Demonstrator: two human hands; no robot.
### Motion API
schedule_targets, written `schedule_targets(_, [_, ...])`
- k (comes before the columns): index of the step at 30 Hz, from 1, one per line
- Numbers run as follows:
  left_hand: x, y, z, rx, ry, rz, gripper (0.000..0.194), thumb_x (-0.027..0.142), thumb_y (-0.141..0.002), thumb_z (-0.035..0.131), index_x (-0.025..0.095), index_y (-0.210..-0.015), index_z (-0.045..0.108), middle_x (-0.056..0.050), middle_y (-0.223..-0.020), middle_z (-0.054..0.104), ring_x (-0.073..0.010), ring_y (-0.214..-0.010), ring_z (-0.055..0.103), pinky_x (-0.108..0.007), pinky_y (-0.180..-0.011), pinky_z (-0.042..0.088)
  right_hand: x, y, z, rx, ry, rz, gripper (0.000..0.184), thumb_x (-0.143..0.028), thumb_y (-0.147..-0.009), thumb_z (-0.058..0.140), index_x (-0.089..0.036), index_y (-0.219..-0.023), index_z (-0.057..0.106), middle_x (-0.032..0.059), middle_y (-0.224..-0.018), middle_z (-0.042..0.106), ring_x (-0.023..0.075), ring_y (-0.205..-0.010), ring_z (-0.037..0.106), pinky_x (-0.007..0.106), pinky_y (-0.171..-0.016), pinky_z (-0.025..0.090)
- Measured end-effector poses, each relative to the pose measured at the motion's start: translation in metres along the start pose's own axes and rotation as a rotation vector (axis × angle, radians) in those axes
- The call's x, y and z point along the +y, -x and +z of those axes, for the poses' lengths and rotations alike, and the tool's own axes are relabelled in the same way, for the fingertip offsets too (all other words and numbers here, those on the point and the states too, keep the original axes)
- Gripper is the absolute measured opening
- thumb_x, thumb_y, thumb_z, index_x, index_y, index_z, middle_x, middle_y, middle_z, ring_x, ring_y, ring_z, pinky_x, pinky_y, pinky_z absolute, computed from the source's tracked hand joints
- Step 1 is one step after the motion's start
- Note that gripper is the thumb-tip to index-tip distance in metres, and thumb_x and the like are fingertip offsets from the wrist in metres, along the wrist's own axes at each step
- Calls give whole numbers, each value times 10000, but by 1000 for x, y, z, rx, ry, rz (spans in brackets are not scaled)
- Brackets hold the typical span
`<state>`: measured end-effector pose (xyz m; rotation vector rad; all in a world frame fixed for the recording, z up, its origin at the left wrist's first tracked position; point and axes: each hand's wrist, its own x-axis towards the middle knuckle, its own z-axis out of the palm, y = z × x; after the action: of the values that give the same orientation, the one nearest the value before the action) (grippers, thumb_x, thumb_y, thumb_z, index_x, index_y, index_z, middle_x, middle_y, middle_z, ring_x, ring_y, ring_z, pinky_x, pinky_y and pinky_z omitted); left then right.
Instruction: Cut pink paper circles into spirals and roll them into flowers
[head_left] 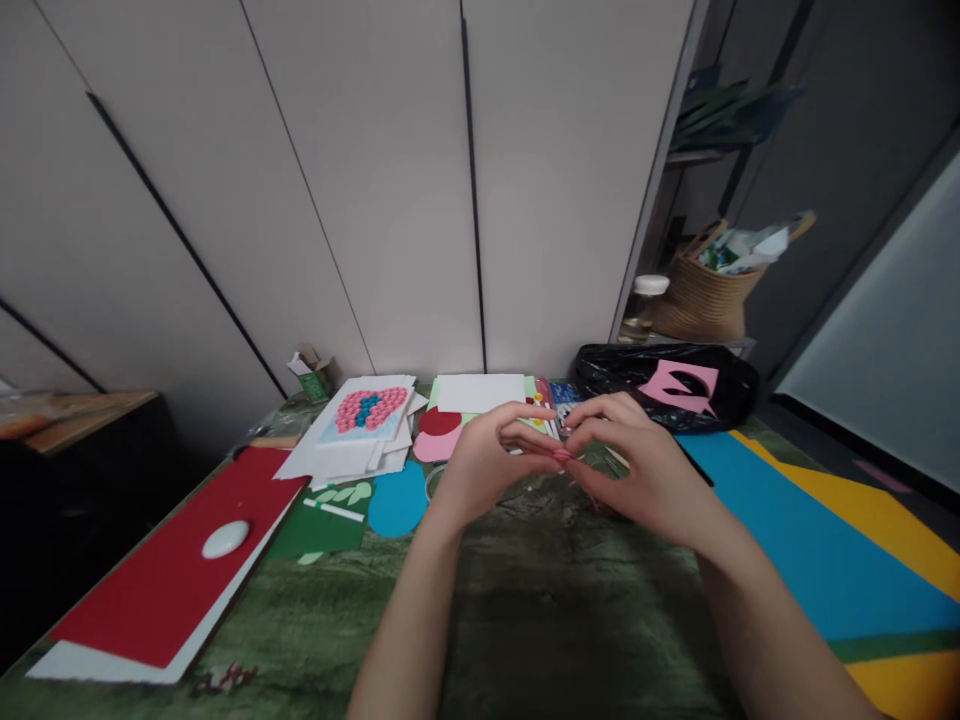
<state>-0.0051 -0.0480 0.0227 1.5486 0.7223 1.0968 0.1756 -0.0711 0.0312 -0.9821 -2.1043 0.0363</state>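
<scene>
Above the middle of the green table, my left hand (487, 460) and my right hand (637, 465) meet at the fingertips. Pinched between them is a small pink piece (561, 455), perhaps rolled or crumpled paper; its exact shape is too small to make out. Both hands are closed on it, with the other fingers curved above. Behind my left hand lie a pink paper shape (435, 446) and a dark red paper circle (440, 421). A blue paper shape (397, 500) rests to its left.
Left on the table (330, 640) are red sheets (172, 570) under a white oval object (226, 540), a green sheet with a white marker (334, 510), and a picture with pink and blue balls (367, 412). Blue card (795, 540) and a black plastic bag (615, 365) are right.
</scene>
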Motion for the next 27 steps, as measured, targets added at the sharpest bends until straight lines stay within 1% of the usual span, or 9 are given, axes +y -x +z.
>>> schedule_targets(3, [-2, -3, 2, 32, 60, 5, 410, 156, -579, 768, 177, -961, 619, -19, -755, 715, -158, -745, 682, -306, -736, 548, 1, 0, 1, 60, -5, 12, 33, -199, -757, 594, -232, -759, 595, 39, -936, 583, 203, -907, 517, 371, -753, 445])
schedule_targets(9, [1, -4, 9, 109, 153, 7, 370, 151, -570, 779, 171, -899, 612, -9, -758, 721, -144, -753, 684, -274, -725, 554, 2, 0, 3, 163, -12, 14, 35, -207, -764, 601, -233, -786, 607, 41, -911, 582, 201, -893, 521, 365, -745, 438])
schedule_targets(12, [1, -5, 12, 144, 199, 11, 364, 150, -559, 788, 170, -875, 610, -1, -742, 718, -131, -739, 682, -260, -725, 550, 0, -1, 4, 201, -16, 20, 33, -211, -768, 606, -233, -792, 601, 39, -893, 582, 200, -883, 524, 366, -742, 438])
schedule_targets(15, [0, -5, 13, 163, 229, 17, 363, 155, -561, 788, 170, -872, 601, -2, -749, 715, -135, -744, 683, -269, -736, 547, -1, -2, 5, 224, -23, 16, 42, -212, -777, 602, -233, -813, 599, 39, -892, 580, 198, -887, 525, 366, -753, 438])
schedule_targets(19, [2, -4, 9, 117, 143, 45, 364, 170, -594, 772, 180, -910, 593, -8, -753, 717, -150, -769, 683, -288, -751, 542, -1, -1, 4, 185, 18, -11, 70, -204, -769, 603, -235, -831, 607, 46, -924, 580, 207, -921, 520, 376, -777, 429])
schedule_targets(24, [6, 2, 3, 49, -100, 106, 352, 189, -664, 723, 190, -992, 595, -27, -780, 722, -168, -824, 676, -314, -792, 521, -1, 0, 0, 99, 83, -37, 42, -210, -752, 610, -238, -783, 602, 42, -947, 594, 221, -931, 519, 406, -785, 418])
schedule_targets(27, [5, 5, 1, 20, -202, 127, 372, 191, -675, 713, 198, -1030, 599, -33, -800, 725, -174, -822, 675, -330, -804, 510, -1, 1, -1, 41, 77, -65, 36, -208, -757, 612, -239, -775, 609, 39, -947, 599, 218, -926, 515, 403, -774, 416])
